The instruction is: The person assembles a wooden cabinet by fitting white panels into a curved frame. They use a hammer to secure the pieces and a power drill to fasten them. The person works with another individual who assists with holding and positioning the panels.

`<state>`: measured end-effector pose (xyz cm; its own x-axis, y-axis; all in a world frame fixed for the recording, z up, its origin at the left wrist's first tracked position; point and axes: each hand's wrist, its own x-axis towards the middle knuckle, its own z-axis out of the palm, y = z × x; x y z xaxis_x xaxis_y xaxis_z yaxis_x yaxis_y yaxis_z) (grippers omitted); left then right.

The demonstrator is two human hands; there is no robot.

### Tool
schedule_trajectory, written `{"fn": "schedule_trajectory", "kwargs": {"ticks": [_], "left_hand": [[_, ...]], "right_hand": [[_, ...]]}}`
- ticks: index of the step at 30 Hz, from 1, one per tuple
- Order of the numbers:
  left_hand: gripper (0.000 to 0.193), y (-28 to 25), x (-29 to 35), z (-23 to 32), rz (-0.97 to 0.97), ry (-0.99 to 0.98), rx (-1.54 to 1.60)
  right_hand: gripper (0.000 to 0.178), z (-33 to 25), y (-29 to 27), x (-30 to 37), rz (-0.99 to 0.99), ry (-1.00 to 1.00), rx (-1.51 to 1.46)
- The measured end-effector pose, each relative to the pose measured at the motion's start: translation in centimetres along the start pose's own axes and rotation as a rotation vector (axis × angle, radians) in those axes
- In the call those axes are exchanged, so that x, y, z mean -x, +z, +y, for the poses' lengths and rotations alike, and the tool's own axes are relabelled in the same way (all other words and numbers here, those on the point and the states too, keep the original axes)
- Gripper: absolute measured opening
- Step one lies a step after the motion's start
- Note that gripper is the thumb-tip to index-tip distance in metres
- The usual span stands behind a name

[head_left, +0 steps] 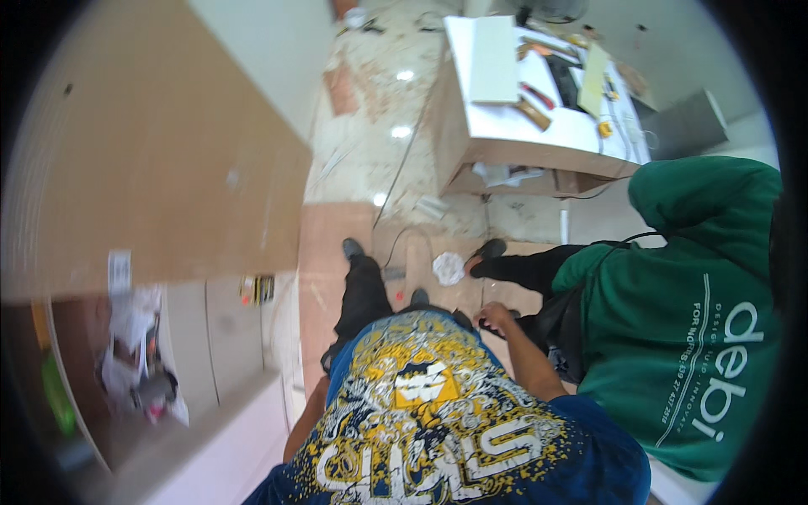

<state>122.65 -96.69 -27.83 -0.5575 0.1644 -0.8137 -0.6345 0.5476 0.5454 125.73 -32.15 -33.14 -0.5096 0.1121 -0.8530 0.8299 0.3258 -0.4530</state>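
Observation:
My right hand (497, 316) is in front of my waist, its fingers curled around a small dark thing that I cannot make out. My left forearm (305, 421) hangs beside my blue and yellow printed shirt (412, 421); the fingers of my left hand are hidden near my dark trousers (360, 295). A co-worker in a green shirt (673, 328) stands close on my right, a dark bag or pouch (566, 332) between us. On the floor ahead lies a crumpled white, roundish thing (449, 268).
A white-topped table (505, 122) ahead right carries pale panels (494, 59), a red-handled tool (537, 95) and a yellow tape measure (604, 129). A large brown cabinet panel (168, 160) rises at left above an open compartment (80, 370). A dark cable (406, 160) crosses the dusty floor.

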Motion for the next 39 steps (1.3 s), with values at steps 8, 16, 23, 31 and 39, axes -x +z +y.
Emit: {"fn": "schedule_trajectory", "kwargs": {"ticks": [8,16,23,31,39], "left_hand": [[0.029,-15.1,-18.6,23.9,-0.347,0.873,-0.134],[0.009,-29.6,-35.2,47.0,0.177,0.080,0.064],[0.017,-25.9,-44.5,59.5,-0.106,0.214,-0.126],[0.029,-17.8,-46.7,70.8,-0.378,0.202,-0.688],[0.031,-23.3,-56.9,76.7,-0.387,0.412,-0.852]], "right_hand": [[0.023,-15.0,1.6,-6.6,0.243,-0.385,0.591],[0.033,-31.1,-3.8,-10.9,0.591,-0.250,0.046],[0.033,-40.9,-8.2,-10.2,0.730,-0.381,-0.760],[0.088,-45.5,-23.7,-14.4,1.007,-0.415,-1.576],[0.077,-49.8,-35.9,-21.5,1.192,-0.390,-1.691]]}}
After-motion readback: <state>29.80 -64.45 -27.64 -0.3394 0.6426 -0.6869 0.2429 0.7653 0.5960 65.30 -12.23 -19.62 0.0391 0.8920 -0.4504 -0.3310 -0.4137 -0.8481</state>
